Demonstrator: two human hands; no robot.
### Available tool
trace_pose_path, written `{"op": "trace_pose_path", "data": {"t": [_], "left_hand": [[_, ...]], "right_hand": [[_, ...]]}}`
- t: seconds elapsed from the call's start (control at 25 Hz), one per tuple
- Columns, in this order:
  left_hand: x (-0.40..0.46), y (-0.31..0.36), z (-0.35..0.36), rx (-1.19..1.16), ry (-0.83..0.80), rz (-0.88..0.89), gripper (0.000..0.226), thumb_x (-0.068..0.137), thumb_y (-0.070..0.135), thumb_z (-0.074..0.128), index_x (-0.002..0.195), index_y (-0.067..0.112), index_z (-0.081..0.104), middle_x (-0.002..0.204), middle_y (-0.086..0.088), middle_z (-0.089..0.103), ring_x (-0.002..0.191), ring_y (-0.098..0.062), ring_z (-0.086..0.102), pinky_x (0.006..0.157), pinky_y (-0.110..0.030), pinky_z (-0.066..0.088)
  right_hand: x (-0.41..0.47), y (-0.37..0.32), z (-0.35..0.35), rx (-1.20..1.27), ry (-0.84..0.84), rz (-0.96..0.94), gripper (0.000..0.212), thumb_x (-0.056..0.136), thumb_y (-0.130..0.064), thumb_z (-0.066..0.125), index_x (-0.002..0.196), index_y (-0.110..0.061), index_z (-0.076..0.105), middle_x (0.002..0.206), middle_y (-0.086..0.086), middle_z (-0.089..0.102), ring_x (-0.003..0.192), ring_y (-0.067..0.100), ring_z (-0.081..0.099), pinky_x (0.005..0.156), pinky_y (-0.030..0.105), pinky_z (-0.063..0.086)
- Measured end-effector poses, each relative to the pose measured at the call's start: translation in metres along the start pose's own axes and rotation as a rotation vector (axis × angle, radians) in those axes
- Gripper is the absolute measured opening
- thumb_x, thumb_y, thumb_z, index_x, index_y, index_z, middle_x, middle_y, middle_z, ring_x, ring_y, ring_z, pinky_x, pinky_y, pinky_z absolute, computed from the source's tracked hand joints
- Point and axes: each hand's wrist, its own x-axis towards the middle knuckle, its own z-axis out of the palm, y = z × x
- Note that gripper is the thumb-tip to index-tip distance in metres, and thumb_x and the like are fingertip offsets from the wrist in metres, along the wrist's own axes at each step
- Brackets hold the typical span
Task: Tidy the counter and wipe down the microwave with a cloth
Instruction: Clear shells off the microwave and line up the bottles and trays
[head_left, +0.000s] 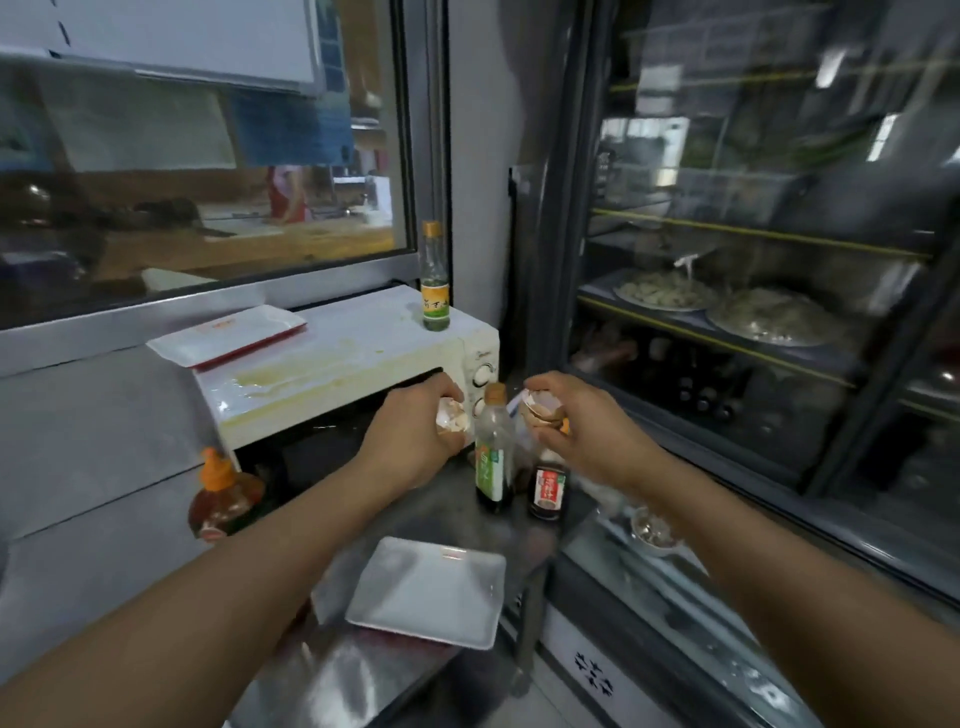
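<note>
Your white microwave (343, 364) sits at the far left of the steel counter (452, 499), pushed up against the wall under the window, and its top is pretty grimy: there's a yellowish greasy smear (291, 376) spread across the front half. On top of it you've got a flat white rectangular tray with a red edge (228, 335) at the back left and a small clear glass bottle with a yellow cap and green label (435, 278) standing upright at the back right corner.

Your left hand (415, 441) is curled closed around broken eggshell pieces (451, 415), right in front of the microwave's control knobs. Your right hand (576, 421) is also closed on a bit of eggshell (543, 408), just past the bottles.

Between your hands stands a tall dark sauce bottle with a tan cap and green label (494, 452), and just beside it a short dark bottle with a red label (546, 491). At the left edge, below the microwave, there's an amber squeeze bottle with an orange cap (223, 496). Nearer you, a square white plate (428, 592) lies flat on the counter. A small bowl (653, 532) sits off the right edge, blurry.
</note>
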Motion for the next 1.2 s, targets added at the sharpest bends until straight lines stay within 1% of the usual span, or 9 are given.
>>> {"op": "trace_pose_path", "data": {"t": [0.08, 0.2, 0.4, 0.52, 0.64, 0.8, 0.92, 1.04, 1.2], "left_hand": [[-0.008, 0.023, 0.016, -0.044, -0.039, 0.064, 0.035, 0.073, 0.019, 0.076, 0.104, 0.019, 0.060, 0.101, -0.003, 0.067, 0.094, -0.022, 0.060, 0.078, -0.031, 0.048], [-0.020, 0.065, 0.047, -0.094, -0.118, 0.152, 0.034, 0.072, 0.020, 0.077, 0.101, 0.018, 0.060, 0.098, -0.003, 0.067, 0.089, -0.021, 0.059, 0.072, -0.027, 0.044], [-0.046, 0.151, 0.105, -0.151, -0.283, 0.305, 0.034, 0.073, 0.019, 0.077, 0.102, 0.019, 0.058, 0.097, 0.001, 0.063, 0.087, -0.018, 0.056, 0.069, -0.027, 0.042], [-0.081, 0.217, 0.141, -0.218, -0.383, 0.383, 0.031, 0.074, 0.018, 0.076, 0.099, 0.022, 0.057, 0.091, 0.006, 0.059, 0.079, -0.013, 0.055, 0.062, -0.019, 0.039], [-0.129, 0.284, 0.171, -0.236, -0.462, 0.477, 0.030, 0.074, 0.021, 0.076, 0.097, 0.024, 0.057, 0.091, 0.007, 0.060, 0.081, -0.014, 0.055, 0.063, -0.022, 0.038], [-0.212, 0.368, 0.203, -0.279, -0.567, 0.594, 0.030, 0.075, 0.024, 0.076, 0.092, 0.030, 0.053, 0.088, 0.009, 0.061, 0.073, -0.002, 0.054, 0.056, -0.016, 0.038], [-0.284, 0.435, 0.224, -0.302, -0.642, 0.679, 0.030, 0.073, 0.024, 0.077, 0.094, 0.027, 0.056, 0.090, 0.006, 0.064, 0.076, -0.011, 0.057, 0.059, -0.021, 0.041], [-0.348, 0.493, 0.240, -0.336, -0.696, 0.756, 0.030, 0.072, 0.026, 0.078, 0.092, 0.028, 0.055, 0.089, 0.007, 0.063, 0.077, -0.010, 0.054, 0.056, -0.015, 0.034], [-0.436, 0.571, 0.263, -0.380, -0.832, 0.886, 0.031, 0.073, 0.023, 0.078, 0.096, 0.022, 0.057, 0.094, 0.001, 0.063, 0.082, -0.016, 0.056, 0.061, -0.022, 0.038]], "right_hand": [[-0.035, 0.009, -0.018, -0.031, 0.027, 0.068, 0.050, 0.085, -0.012, 0.064, 0.132, -0.014, 0.048, 0.127, 0.006, 0.056, 0.104, 0.020, 0.061, 0.086, 0.024, 0.043], [-0.093, 0.029, -0.044, -0.074, 0.076, 0.177, 0.050, 0.085, -0.014, 0.064, 0.132, -0.015, 0.048, 0.127, 0.006, 0.057, 0.108, 0.021, 0.057, 0.079, 0.017, 0.034], [-0.201, 0.060, -0.093, -0.128, 0.170, 0.379, 0.050, 0.086, -0.016, 0.065, 0.133, -0.012, 0.048, 0.137, 0.005, 0.051, 0.121, 0.021, 0.051, 0.085, 0.010, 0.028], [-0.284, 0.076, -0.124, -0.145, 0.224, 0.512, 0.051, 0.085, -0.018, 0.067, 0.132, -0.012, 0.048, 0.134, 0.005, 0.053, 0.120, 0.023, 0.051, 0.086, 0.014, 0.030], [-0.375, 0.084, -0.152, -0.146, 0.278, 0.637, 0.051, 0.086, -0.018, 0.067, 0.132, -0.013, 0.047, 0.131, 0.006, 0.055, 0.116, 0.023, 0.054, 0.083, 0.018, 0.033], [-0.502, 0.081, -0.189, -0.164, 0.352, 0.780, 0.052, 0.085, -0.018, 0.067, 0.133, -0.017, 0.047, 0.130, 0.004, 0.055, 0.112, 0.021, 0.055, 0.079, 0.016, 0.033], [-0.600, 0.071, -0.214, -0.190, 0.404, 0.881, 0.053, 0.084, -0.019, 0.069, 0.133, -0.016, 0.048, 0.129, 0.004, 0.056, 0.112, 0.021, 0.055, 0.080, 0.016, 0.032], [-0.688, 0.057, -0.234, -0.216, 0.448, 0.970, 0.050, 0.083, -0.018, 0.069, 0.129, -0.018, 0.050, 0.121, 0.003, 0.060, 0.107, 0.018, 0.058, 0.071, 0.011, 0.033], [-0.807, 0.034, -0.260, -0.242, 0.553, 1.125, 0.051, 0.084, -0.018, 0.068, 0.131, -0.020, 0.049, 0.124, 0.000, 0.057, 0.104, 0.015, 0.057, 0.080, 0.018, 0.036]]}}
